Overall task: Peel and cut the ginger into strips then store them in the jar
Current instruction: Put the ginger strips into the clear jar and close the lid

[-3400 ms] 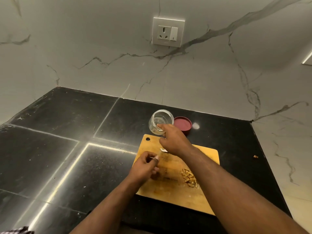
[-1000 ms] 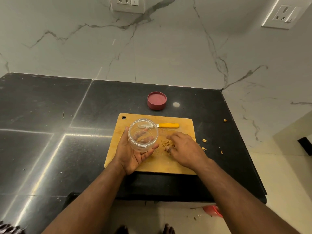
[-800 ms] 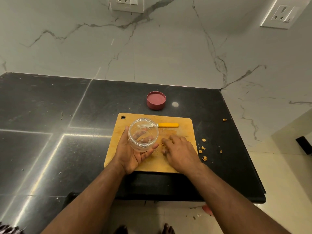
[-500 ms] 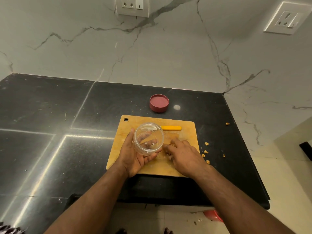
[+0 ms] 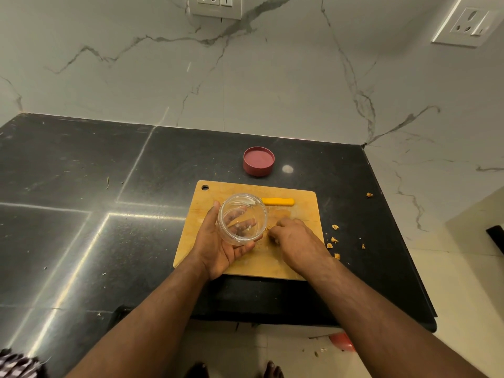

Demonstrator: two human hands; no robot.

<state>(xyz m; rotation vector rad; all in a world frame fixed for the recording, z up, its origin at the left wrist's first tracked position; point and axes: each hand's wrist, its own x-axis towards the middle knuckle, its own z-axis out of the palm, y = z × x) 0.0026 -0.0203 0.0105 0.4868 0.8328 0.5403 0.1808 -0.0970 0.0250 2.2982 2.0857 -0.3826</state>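
One jar [image 5: 242, 219] is counted — clear, lidless. One red lid [image 5: 258, 161] is noted on the bench [image 5: 81, 186]. One wooden cutting board [image 5: 305, 203] is recorded, and one knife with a yellow handle [image 5: 277, 201] on it. Two hands are seen: left hand [image 5: 218, 246] and right hand [image 5: 294, 241]. Ginger strips [image 5: 270, 226] beside the right hand are partly hidden; their number cannot be told. Loose ginger scraps [image 5: 335, 227] on the bench to the right of the board — about six are counted, one of them set apart near the wall. Two wall sockets are logged: one socket [image 5: 215, 6] above centre, a second socket [image 5: 469, 23] at upper right.
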